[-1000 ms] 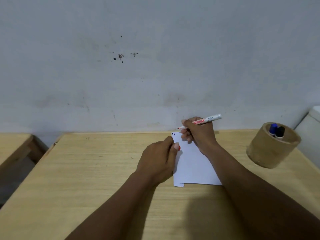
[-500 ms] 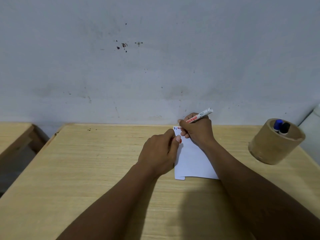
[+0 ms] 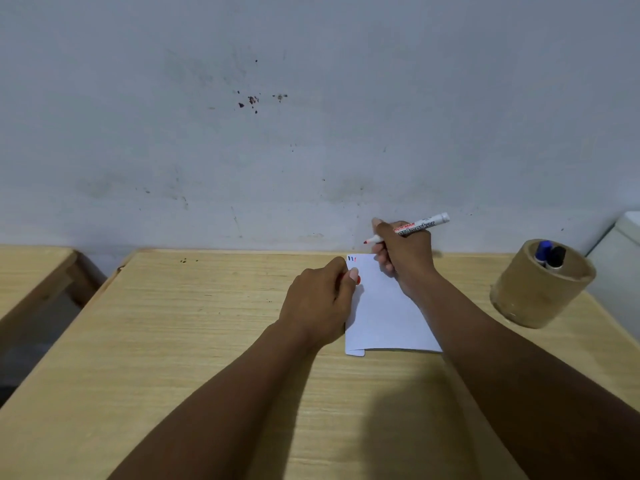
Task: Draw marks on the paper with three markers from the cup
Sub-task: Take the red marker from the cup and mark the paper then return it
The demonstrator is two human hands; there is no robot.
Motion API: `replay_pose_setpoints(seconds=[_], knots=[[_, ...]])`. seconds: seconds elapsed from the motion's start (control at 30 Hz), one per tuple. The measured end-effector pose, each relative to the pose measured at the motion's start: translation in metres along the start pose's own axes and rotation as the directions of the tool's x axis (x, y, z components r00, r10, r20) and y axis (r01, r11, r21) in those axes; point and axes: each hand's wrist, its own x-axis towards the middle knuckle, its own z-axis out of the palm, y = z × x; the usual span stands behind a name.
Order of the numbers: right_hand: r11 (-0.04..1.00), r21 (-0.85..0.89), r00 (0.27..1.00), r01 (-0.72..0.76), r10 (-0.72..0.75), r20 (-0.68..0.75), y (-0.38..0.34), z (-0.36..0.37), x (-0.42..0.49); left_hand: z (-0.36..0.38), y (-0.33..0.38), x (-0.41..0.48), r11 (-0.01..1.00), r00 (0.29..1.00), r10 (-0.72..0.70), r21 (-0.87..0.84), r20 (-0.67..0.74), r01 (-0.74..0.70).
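Observation:
A white paper (image 3: 384, 313) lies on the wooden table (image 3: 173, 323). Short dark, blue and red marks (image 3: 352, 259) sit at its far left corner. My right hand (image 3: 403, 252) grips an uncapped white marker (image 3: 420, 225) with a red tip, lifted above the paper's far edge, tip pointing left. My left hand (image 3: 320, 301) rests on the paper's left edge, closed around a red cap (image 3: 357, 280) that peeks out by the thumb. A tan cup (image 3: 540, 289) at the right holds a blue-capped marker (image 3: 542, 251) and a black-capped marker (image 3: 557, 255).
A stained grey wall (image 3: 311, 133) rises directly behind the table. A second wooden table (image 3: 31, 268) stands at the left across a gap. A white object (image 3: 620, 258) sits behind the cup at the right edge.
The right hand lowered the red tip to the paper's far left corner, left a red mark beside the two darker ones, then lifted the marker off. The left hand stayed put.

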Motion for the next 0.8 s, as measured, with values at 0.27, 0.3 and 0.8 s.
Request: replay_pose_setpoints(seconds=[0.27, 0.3, 0.8], knots=[[0.989, 0.144, 0.988, 0.022, -0.043, 0.145, -0.078, -0.045, -0.044, -0.040, 0.040, 0.023, 0.933, 0.977, -0.204, -0.291, 0.056, 0.211], [0.980, 0.197, 0.983, -0.035, -0.002, 0.182, -0.086, -0.053, -0.050, -0.047, 0.049, 0.024, 0.918, 0.976, -0.208, -0.332, 0.063, 0.217], [0.928, 0.367, 0.995, 0.066, -0.090, 0.049, -0.136, -0.111, -0.140, -0.073, 0.191, -0.011, 0.833, 0.963, -0.036, -0.524, 0.265, 0.175]])
